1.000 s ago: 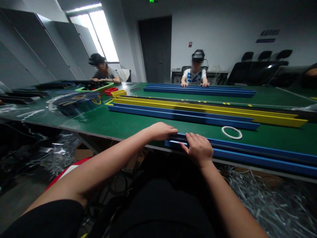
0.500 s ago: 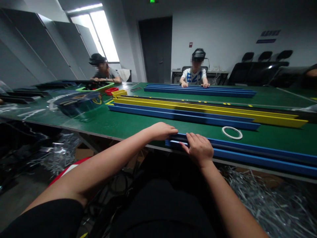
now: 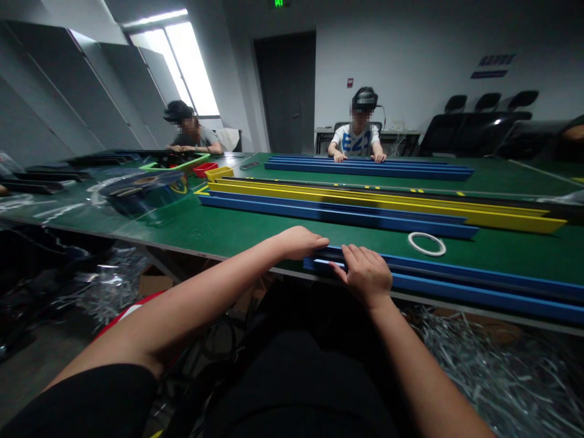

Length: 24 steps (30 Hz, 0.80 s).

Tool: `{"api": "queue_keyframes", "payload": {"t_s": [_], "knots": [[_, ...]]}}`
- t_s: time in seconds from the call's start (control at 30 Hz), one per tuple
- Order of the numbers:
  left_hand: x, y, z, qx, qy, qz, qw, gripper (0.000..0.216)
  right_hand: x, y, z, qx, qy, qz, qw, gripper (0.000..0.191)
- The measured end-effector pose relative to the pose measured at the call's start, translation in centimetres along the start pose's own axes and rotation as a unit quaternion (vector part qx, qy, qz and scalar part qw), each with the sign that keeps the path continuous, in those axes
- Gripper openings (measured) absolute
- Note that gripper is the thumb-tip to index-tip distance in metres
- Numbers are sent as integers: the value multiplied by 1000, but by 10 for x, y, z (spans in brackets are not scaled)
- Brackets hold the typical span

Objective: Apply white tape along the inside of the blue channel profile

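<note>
A long blue rail (image 3: 456,283) lies along the near edge of the green table (image 3: 228,228), its left end in front of me. My left hand (image 3: 298,241) is curled over that left end, fingers closed on it. My right hand (image 3: 365,274) sits just to the right, fingers bent over the rail's top and thumb along its near lip, holding it. A pale strip shows on the rail between the two hands.
A white tape ring (image 3: 426,244) lies behind the rail. Further back lie blue (image 3: 337,213) and yellow rails (image 3: 387,204). Two people sit at the far side, one with hands on more blue rails (image 3: 369,166). Small bins (image 3: 216,172) stand at left. Shiny scrap lies on the floor (image 3: 493,365).
</note>
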<state>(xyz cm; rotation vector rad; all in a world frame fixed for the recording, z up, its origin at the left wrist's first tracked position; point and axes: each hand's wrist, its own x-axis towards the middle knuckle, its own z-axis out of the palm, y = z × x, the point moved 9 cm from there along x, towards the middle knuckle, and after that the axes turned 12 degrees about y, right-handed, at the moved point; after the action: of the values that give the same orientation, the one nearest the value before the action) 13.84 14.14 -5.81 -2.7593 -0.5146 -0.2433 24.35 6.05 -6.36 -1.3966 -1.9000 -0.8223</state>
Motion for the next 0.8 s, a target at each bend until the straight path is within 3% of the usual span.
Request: {"api": "queue_keyframes", "payload": {"t_s": [0.17,0.37,0.53,0.8], "knots": [[-3,5,-3,-16,31,25,999,19,0,0,0,-2,-1,-1,1000,56],[-5,17,-18,-45,98,95,990,41,0,1,0,5,1,5,1000,55],[-9,16,-18,-38,91,100,990,35,-1,2,1,21,2,12,1000,54],[-21,8,0,-37,72,75,994,25,-1,1,0,13,-4,9,1000,55]]}}
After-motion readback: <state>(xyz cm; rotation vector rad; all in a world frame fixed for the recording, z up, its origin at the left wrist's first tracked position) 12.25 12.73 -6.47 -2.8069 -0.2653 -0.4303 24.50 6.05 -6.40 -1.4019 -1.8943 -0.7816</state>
